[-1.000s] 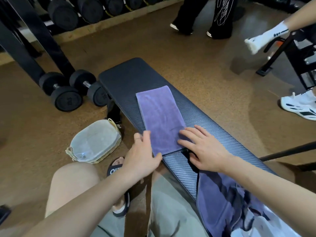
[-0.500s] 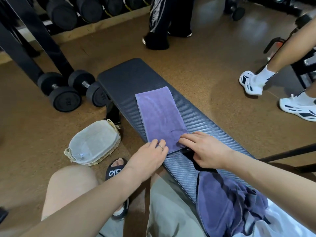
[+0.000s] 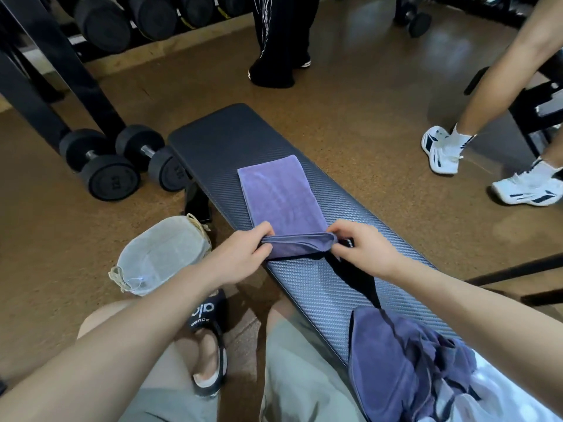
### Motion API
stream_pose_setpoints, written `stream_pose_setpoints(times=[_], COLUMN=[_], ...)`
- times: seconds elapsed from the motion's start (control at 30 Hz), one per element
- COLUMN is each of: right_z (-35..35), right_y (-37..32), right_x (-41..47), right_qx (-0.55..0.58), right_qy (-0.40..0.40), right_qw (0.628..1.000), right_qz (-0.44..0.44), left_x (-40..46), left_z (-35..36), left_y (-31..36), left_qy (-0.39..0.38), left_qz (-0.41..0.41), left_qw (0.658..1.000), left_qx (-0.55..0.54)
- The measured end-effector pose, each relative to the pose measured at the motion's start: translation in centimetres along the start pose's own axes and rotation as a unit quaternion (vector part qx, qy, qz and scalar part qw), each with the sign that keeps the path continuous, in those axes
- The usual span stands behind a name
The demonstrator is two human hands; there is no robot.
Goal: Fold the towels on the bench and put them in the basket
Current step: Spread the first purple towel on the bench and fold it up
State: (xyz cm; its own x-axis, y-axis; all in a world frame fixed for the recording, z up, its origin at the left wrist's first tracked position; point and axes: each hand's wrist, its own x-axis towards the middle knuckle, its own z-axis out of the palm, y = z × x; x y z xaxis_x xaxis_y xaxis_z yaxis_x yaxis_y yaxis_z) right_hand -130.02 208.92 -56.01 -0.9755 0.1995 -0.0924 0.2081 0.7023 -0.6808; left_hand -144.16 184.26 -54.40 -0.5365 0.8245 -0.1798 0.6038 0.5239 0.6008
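Note:
A purple towel (image 3: 280, 196), folded into a long strip, lies along the black bench (image 3: 219, 138). Its near end is lifted off the pad. My left hand (image 3: 243, 254) pinches the near left corner and my right hand (image 3: 362, 249) pinches the near right corner. A pile of crumpled purple and white towels (image 3: 405, 370) sits on the bench's near end, by my right forearm. The basket (image 3: 161, 254), lined with pale cloth, stands on the floor left of the bench, beside my left knee.
Two black dumbbells (image 3: 115, 166) lie on the floor left of the bench's far end, before a dumbbell rack (image 3: 100, 22). A person in black trousers (image 3: 280, 41) stands beyond the bench. Another person's legs in white trainers (image 3: 441, 149) are at right.
Both hands went from resting flat on the towel's near end to pinching its corners and raising that end. The person in black walked left; the person at right stepped closer.

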Motion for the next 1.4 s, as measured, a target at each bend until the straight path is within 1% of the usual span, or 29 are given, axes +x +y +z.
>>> stream_pose_setpoints(times=[0.07,0.17,0.27,0.37,0.47,0.57,0.7,0.77,0.87,0.97,1.03,1.13,1.23,1.4], right_z=[-0.2,-0.2,-0.2,0.0,0.3,0.9,1.8,2.0,2.3,3.0,3.2,3.4,3.9,4.6], right_y=[-0.2,-0.2,0.0,0.2,-0.1,-0.8,-1.2,-1.2,-1.2,-1.1,-1.3,-1.7,-1.9,-1.5], right_x=[0.4,1.2,2.1,3.0,3.8,4.5,5.0,4.8,3.9,3.4,3.7,4.4,4.9,5.6], right_qx=[0.050,0.103,0.119,0.099,0.043,-0.001,-0.020,-0.011,0.016,0.000,-0.008,-0.054,-0.117,-0.172], right_qy=[-0.007,-0.022,-0.025,-0.018,0.002,0.023,0.047,0.065,0.099,0.117,0.122,0.123,0.125,0.124], right_qw=[0.998,0.991,0.986,0.981,0.980,0.976,0.967,0.969,0.975,0.981,0.981,0.980,0.975,0.967], right_qz=[0.041,0.077,0.117,0.165,0.195,0.219,0.248,0.239,0.198,0.155,0.151,0.148,0.145,0.139], left_x=[0.4,0.9,1.5,2.1,2.3,2.3,2.2,2.1,1.9,1.9,1.9,1.9,2.3,2.7], left_z=[-0.1,-0.1,0.3,0.6,1.0,1.5,1.7,1.8,1.9,1.9,2.0,2.2,2.3,2.4], left_y=[-0.4,-1.0,-1.3,-1.4,-1.8,-1.9,-1.5,-1.2,-0.9,-0.7,-0.7,-0.8,-0.9,-1.0], left_qy=[0.011,0.036,0.050,0.063,0.069,0.086,0.102,0.113,0.129,0.136,0.149,0.166,0.170,0.166], left_qz=[-0.023,-0.050,-0.073,-0.109,-0.139,-0.151,-0.162,-0.165,-0.168,-0.168,-0.169,-0.161,-0.148,-0.145], left_qw=[0.999,0.996,0.994,0.989,0.984,0.980,0.976,0.974,0.972,0.971,0.968,0.966,0.972,0.975], left_qx=[-0.027,-0.062,-0.070,-0.079,-0.087,-0.101,-0.104,-0.105,-0.104,-0.103,-0.115,-0.111,-0.071,-0.018])
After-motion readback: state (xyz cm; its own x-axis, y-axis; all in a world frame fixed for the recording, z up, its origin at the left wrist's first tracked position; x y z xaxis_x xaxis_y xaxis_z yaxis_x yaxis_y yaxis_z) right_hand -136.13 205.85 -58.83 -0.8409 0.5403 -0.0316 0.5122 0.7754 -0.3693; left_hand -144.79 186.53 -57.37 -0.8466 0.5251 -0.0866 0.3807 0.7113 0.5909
